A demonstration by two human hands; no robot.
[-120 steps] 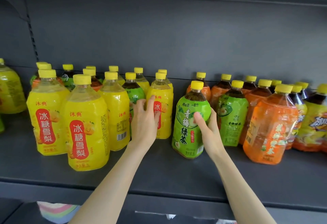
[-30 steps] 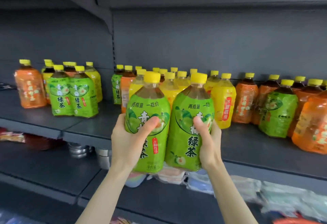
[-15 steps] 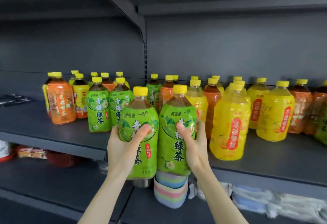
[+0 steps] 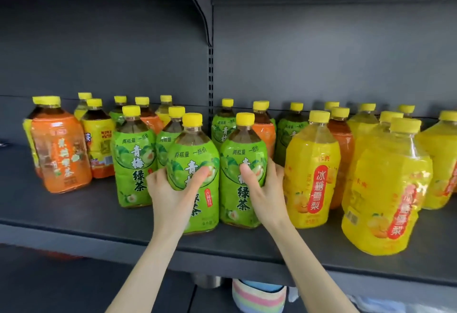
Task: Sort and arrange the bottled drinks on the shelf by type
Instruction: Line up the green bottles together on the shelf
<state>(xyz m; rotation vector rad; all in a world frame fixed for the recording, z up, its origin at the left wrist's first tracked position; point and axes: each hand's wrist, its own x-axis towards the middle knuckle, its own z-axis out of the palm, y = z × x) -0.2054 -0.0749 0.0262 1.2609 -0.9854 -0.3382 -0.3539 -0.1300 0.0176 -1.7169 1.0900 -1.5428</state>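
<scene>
Both bare forearms reach up and forward from below the shelf (image 4: 74, 216). The left hand (image 4: 170, 191) wraps the left green bottle (image 4: 193, 154) from its left side, thumb across the label, its grip clasped round it. The right hand (image 4: 269, 194) mirrors this on the right green bottle (image 4: 235, 201). Both bottles stand upright, touching, near the middle of the shelf's front edge. They are rounded clear plastic with glossy, wrinkled film labels and yellow caps. Yellow bottles (image 4: 311, 171) stand just right of them, and an orange bottle (image 4: 60, 154) stands toward the left end.
</scene>
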